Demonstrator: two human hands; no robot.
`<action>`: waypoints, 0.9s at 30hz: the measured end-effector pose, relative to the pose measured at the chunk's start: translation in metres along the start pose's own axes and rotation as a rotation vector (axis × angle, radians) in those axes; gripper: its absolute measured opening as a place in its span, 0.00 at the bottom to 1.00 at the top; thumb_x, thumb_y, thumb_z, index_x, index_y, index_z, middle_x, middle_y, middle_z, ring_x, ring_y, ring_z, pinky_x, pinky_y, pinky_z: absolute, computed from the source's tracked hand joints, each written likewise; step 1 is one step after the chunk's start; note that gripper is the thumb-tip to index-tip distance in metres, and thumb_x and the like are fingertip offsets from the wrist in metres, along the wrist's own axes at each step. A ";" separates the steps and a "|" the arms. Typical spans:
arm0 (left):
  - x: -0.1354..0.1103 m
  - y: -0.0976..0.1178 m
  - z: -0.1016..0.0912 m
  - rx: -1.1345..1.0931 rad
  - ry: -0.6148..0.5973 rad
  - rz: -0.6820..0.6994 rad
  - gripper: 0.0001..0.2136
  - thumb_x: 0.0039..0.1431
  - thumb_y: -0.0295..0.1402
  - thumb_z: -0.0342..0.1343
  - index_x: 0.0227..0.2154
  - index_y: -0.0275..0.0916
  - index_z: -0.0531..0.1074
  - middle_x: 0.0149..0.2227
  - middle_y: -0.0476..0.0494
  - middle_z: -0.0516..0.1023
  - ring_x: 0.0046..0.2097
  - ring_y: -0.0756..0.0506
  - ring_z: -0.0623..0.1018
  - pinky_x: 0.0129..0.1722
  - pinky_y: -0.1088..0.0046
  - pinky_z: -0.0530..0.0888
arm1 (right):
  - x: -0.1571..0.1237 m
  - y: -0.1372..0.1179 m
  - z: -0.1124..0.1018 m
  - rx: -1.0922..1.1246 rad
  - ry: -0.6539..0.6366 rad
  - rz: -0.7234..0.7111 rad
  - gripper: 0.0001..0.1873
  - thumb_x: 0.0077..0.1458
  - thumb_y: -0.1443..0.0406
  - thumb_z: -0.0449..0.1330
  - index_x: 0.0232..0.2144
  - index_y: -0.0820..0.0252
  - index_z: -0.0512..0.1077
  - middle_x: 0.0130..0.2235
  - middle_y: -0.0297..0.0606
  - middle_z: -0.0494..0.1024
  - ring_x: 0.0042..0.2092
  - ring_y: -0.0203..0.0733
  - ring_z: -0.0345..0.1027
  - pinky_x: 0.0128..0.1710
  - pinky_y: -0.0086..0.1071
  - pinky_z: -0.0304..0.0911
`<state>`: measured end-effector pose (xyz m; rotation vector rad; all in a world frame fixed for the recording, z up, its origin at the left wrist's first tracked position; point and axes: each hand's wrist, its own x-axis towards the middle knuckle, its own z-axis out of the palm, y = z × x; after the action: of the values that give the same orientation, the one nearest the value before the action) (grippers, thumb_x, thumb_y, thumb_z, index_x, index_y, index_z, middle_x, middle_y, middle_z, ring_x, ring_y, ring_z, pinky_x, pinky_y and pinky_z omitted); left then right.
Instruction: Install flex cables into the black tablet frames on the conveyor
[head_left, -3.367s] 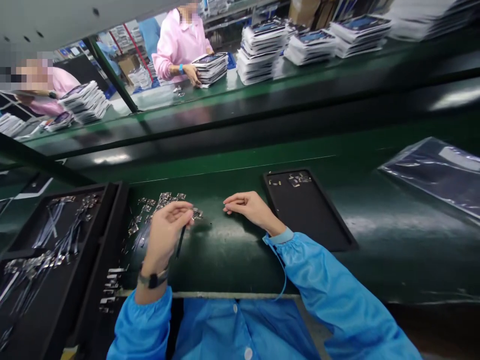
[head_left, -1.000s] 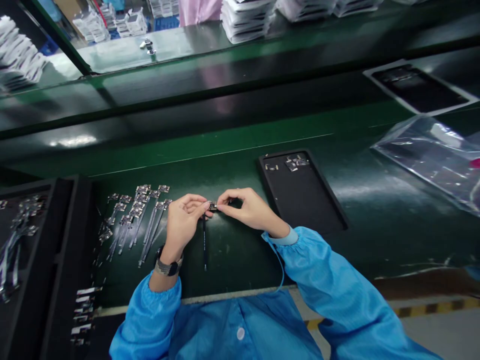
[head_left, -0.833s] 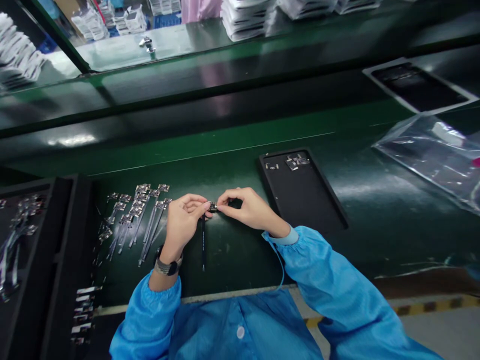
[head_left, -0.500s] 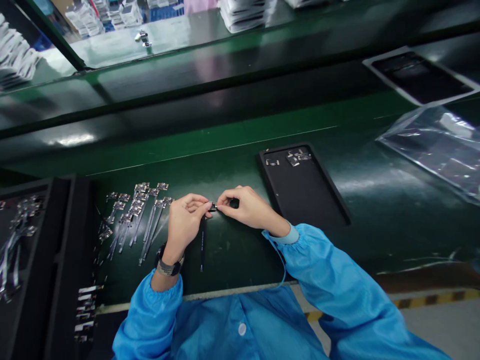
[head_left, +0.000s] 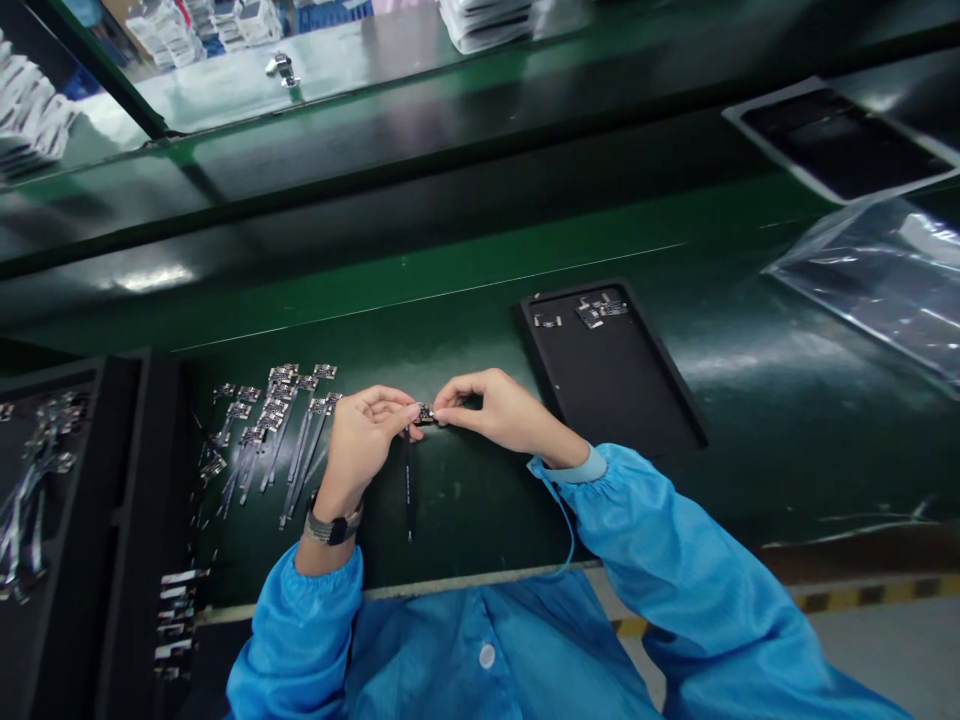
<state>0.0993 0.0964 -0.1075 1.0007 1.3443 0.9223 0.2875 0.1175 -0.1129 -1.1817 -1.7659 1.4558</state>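
Between the earliest frame and this one, both hands have come together at mid-bench: the left hand (head_left: 365, 440), formerly raised alone with a dark strip, and the right hand (head_left: 499, 412), formerly resting apart on the mat, now meet fingertip to fingertip. Over the last second their pose is almost unchanged, which suggests fine fitting work under way. Left hand: thumb and forefinger pinched shut on the head of a flex cable (head_left: 409, 480), whose dark tail hangs toward the person's body. Right hand: fingers curled, tips closed on the small metal connector (head_left: 426, 413) at that same head, between the two hands.

Beyond the left hand lies a row of similar flex cables (head_left: 281, 430) on the green mat (head_left: 465, 500); farther on that side stand black trays (head_left: 52, 500) with more strips. Just past the right hand sits a shallow black tray (head_left: 607, 380) holding a few small parts at its far end. Well beyond the right hand lies a clear plastic bag (head_left: 877, 290). Ahead of both hands runs a conveyor belt (head_left: 450, 200), with stacked white items on the far bench.
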 end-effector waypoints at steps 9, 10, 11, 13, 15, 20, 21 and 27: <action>-0.001 0.003 -0.001 -0.010 -0.051 -0.022 0.09 0.44 0.33 0.68 0.26 0.34 0.75 0.19 0.45 0.78 0.22 0.48 0.77 0.26 0.73 0.72 | 0.004 0.009 -0.005 0.236 -0.138 0.092 0.10 0.47 0.61 0.68 0.28 0.63 0.78 0.28 0.37 0.82 0.32 0.38 0.74 0.35 0.31 0.67; -0.001 0.003 -0.001 -0.010 -0.051 -0.023 0.09 0.44 0.33 0.68 0.26 0.34 0.75 0.19 0.45 0.78 0.22 0.48 0.77 0.26 0.73 0.72 | 0.005 0.010 -0.005 0.250 -0.141 0.099 0.10 0.47 0.61 0.68 0.28 0.64 0.78 0.28 0.37 0.82 0.31 0.38 0.74 0.35 0.31 0.67; -0.001 0.003 0.000 -0.011 -0.052 -0.024 0.09 0.43 0.33 0.68 0.26 0.34 0.75 0.19 0.45 0.78 0.22 0.48 0.77 0.26 0.73 0.72 | 0.005 0.011 -0.004 0.260 -0.142 0.105 0.10 0.46 0.61 0.68 0.28 0.64 0.78 0.28 0.37 0.82 0.31 0.38 0.74 0.35 0.31 0.67; 0.000 0.002 0.000 -0.009 -0.050 -0.025 0.09 0.43 0.33 0.68 0.25 0.34 0.75 0.18 0.45 0.77 0.21 0.48 0.77 0.26 0.73 0.72 | 0.006 0.013 -0.003 0.267 -0.135 0.109 0.10 0.46 0.61 0.68 0.28 0.64 0.78 0.28 0.37 0.82 0.31 0.38 0.74 0.34 0.31 0.67; 0.000 0.002 0.000 -0.005 -0.047 -0.026 0.10 0.43 0.33 0.68 0.25 0.34 0.75 0.18 0.46 0.77 0.21 0.48 0.77 0.26 0.74 0.72 | 0.006 0.014 -0.002 0.265 -0.129 0.109 0.10 0.46 0.62 0.68 0.28 0.64 0.78 0.28 0.38 0.82 0.31 0.38 0.74 0.34 0.31 0.66; 0.000 0.000 0.000 0.002 -0.040 -0.028 0.10 0.42 0.34 0.69 0.25 0.35 0.74 0.19 0.46 0.77 0.21 0.48 0.77 0.26 0.74 0.72 | 0.006 0.014 -0.002 0.272 -0.133 0.110 0.09 0.46 0.62 0.68 0.28 0.63 0.78 0.28 0.37 0.82 0.31 0.38 0.74 0.35 0.31 0.66; 0.000 0.000 0.000 0.005 -0.038 -0.028 0.10 0.43 0.33 0.68 0.25 0.35 0.74 0.19 0.46 0.77 0.22 0.48 0.77 0.26 0.74 0.72 | 0.006 0.014 -0.002 0.275 -0.133 0.112 0.09 0.46 0.62 0.68 0.27 0.63 0.78 0.28 0.37 0.82 0.31 0.38 0.74 0.35 0.31 0.67; 0.001 -0.001 0.003 0.001 -0.042 -0.040 0.09 0.43 0.33 0.67 0.25 0.35 0.74 0.19 0.45 0.77 0.21 0.47 0.77 0.25 0.73 0.72 | 0.006 0.016 -0.003 0.288 -0.150 0.120 0.10 0.45 0.61 0.69 0.28 0.63 0.78 0.29 0.37 0.82 0.32 0.39 0.75 0.35 0.32 0.67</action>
<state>0.1028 0.0966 -0.1089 0.9858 1.3253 0.8665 0.2913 0.1247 -0.1280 -1.0656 -1.5344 1.8411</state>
